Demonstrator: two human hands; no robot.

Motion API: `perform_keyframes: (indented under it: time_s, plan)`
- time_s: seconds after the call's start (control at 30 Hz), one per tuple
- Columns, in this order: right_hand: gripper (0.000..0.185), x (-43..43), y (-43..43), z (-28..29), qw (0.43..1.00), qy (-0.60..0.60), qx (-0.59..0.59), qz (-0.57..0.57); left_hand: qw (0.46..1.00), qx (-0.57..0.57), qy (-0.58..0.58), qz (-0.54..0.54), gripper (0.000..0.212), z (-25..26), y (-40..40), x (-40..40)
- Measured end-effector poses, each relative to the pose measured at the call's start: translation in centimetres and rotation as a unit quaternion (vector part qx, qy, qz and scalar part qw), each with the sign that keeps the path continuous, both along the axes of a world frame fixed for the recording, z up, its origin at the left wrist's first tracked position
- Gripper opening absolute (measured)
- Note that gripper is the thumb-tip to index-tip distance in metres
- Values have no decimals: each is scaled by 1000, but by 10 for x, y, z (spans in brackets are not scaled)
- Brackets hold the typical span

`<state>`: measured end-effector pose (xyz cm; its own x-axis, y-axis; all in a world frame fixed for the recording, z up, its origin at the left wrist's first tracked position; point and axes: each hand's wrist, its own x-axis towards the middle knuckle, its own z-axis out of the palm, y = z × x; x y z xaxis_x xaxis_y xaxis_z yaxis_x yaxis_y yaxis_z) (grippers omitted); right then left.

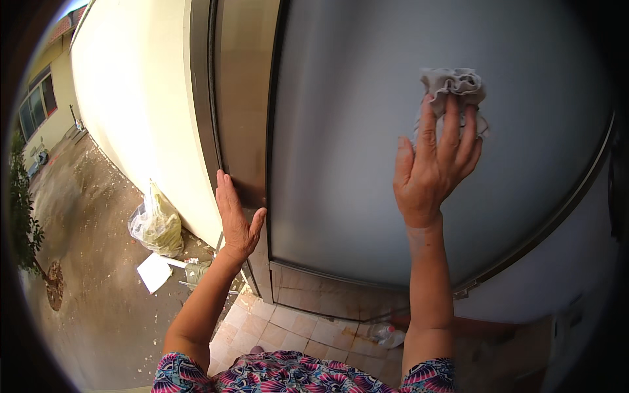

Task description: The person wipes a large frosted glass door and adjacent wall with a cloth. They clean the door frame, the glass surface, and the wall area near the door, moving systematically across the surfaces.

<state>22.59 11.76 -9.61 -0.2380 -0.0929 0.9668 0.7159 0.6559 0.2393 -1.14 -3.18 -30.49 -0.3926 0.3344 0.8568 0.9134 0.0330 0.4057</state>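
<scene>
My right hand (435, 157) presses a crumpled grey cloth (452, 83) flat against a large frosted glass panel (344, 162). Its fingers are spread over the cloth, and the thumb lies on the glass at the left. The cloth bunches up above the fingertips, and part of it is hidden beneath the hand. To the left, my left hand (238, 216) rests with fingers straight and thumb apart on the brown metal door frame (241, 103). It holds nothing.
A pinkish tiled floor (280, 334) lies below, with a clear plastic bottle (388, 336) near the panel's foot. Outside, a knotted plastic bag (159, 226) leans by the pale wall (132, 98). A white sheet (155, 272) lies near it, and a leafy plant (24, 216) stands far left.
</scene>
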Motion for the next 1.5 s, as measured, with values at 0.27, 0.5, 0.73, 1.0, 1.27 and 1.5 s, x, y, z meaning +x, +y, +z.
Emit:
perform_keyframes:
  time_s: [0.27, 0.5, 0.73, 1.0, 1.27, 1.5]
  plan:
    - [44, -47, -15, -264, 882, -437, 127, 121, 922, -359, -146, -22, 85, -215, -159, 57]
    - [33, -65, -20, -78, 968, -196, 50, 150, 729, -557, -381, 114, 84, -362, -341, 101]
    - [66, -71, -19, 3, 995, -44, 63, 67, 628, -605, -459, 168, 78, -391, -393, 100]
    - [37, -48, -13, -349, 859, -468, 85, 188, 707, -502, -481, 132, 72, -358, -351, 110]
    - [31, -30, -7, -269, 892, -407, 59, 188, 662, -576, -464, 122, 65, -378, -378, 120]
    - [45, 21, 39, -6, 986, 26, 126, 109, 626, -603, -482, 111, 63, -388, -375, 125]
